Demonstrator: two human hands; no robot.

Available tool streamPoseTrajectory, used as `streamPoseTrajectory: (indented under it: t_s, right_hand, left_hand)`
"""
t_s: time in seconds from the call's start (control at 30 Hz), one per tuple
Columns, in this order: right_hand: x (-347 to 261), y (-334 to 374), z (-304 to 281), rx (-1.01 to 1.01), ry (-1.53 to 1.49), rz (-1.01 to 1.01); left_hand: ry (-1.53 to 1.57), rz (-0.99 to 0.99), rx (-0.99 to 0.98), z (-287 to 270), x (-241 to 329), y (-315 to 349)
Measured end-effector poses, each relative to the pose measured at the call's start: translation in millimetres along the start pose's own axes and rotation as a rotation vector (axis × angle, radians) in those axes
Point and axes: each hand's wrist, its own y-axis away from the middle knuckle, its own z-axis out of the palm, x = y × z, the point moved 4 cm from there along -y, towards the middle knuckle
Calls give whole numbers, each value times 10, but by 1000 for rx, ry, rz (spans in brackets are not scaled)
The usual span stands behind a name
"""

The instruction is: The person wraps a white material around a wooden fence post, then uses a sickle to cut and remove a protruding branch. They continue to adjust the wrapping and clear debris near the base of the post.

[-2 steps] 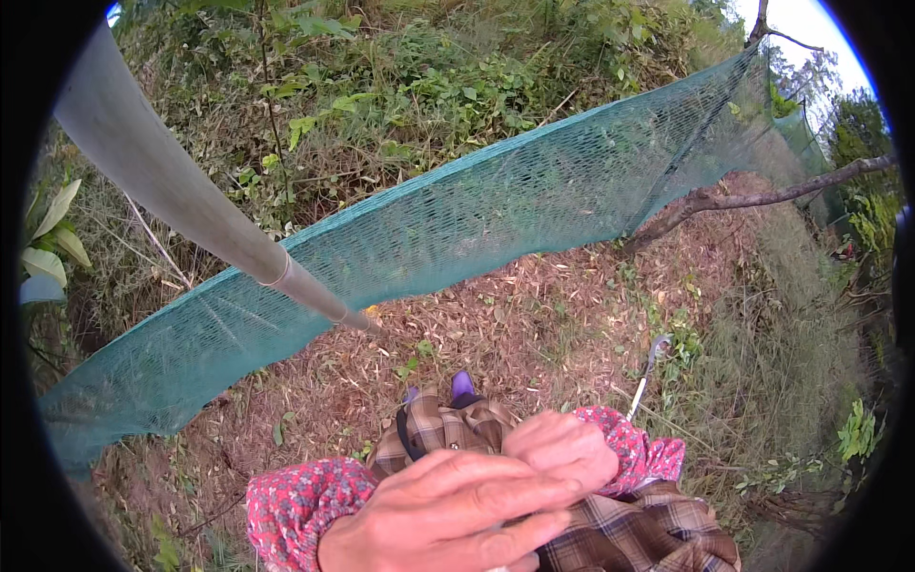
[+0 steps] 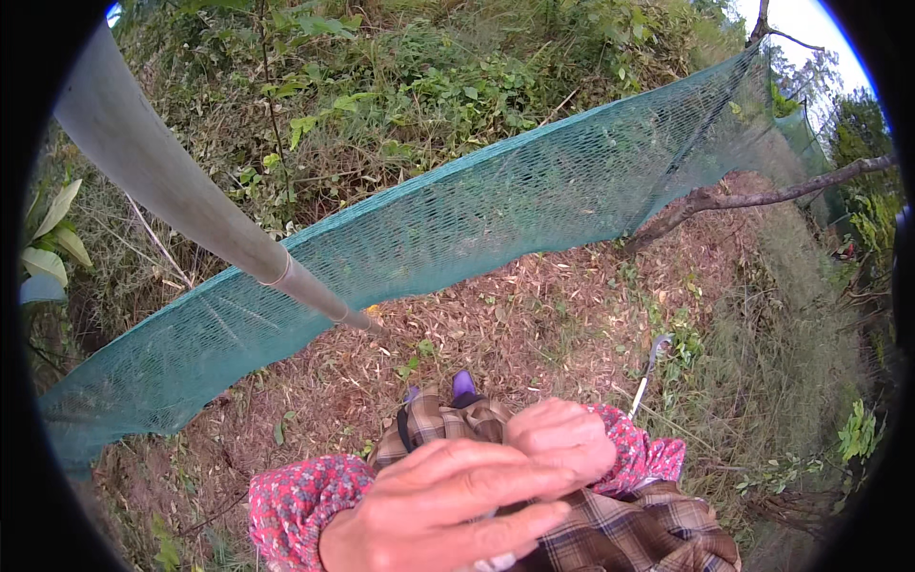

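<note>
Bamboo pole (image 2: 205,191) on the left, against green netting (image 2: 496,210). My left hand (image 2: 448,500)'s flat, fingers straight, overlapping my curled right hand (image 2: 560,439); can't tell if that's gripping anything. Plaid clothing (image 2: 620,534) below both, sickle (image 2: 642,385) just past my right sleeve (image 2: 653,459).

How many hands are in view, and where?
2: the left hand at lower centre, fingers extended; the right hand just above its fingertips in the picture, partly overlapped.
</note>
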Motion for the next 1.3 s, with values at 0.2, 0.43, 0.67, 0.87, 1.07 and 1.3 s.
streamPoseTrajectory:
  t_s: [0.2, 0.43, 0.67, 0.87, 1.07, 1.3]
  right_hand:
    - [54, 30, -71, 66, 372, 135]
    - [225, -7, 191, 154, 139, -16]
    - [112, -6, 154, -46, 72, 12]
    - [-71, -159, 270, -251, 56, -107]
    - [-236, -296, 254, -225, 156, -155]
    - [-151, -300, 171, -321, 609, -99]
  left_hand:
    - [105, -313, 88, -94, -84, 87]
    - [287, -189, 212, 44, -216, 101]
    - [392, 68, 150, -169, -233, 263]
    - [467, 193, 279, -179, -255, 395]
    - [222, -47, 597, -78, -105, 442]
    - [360, -683, 600, -195, -704, 587]
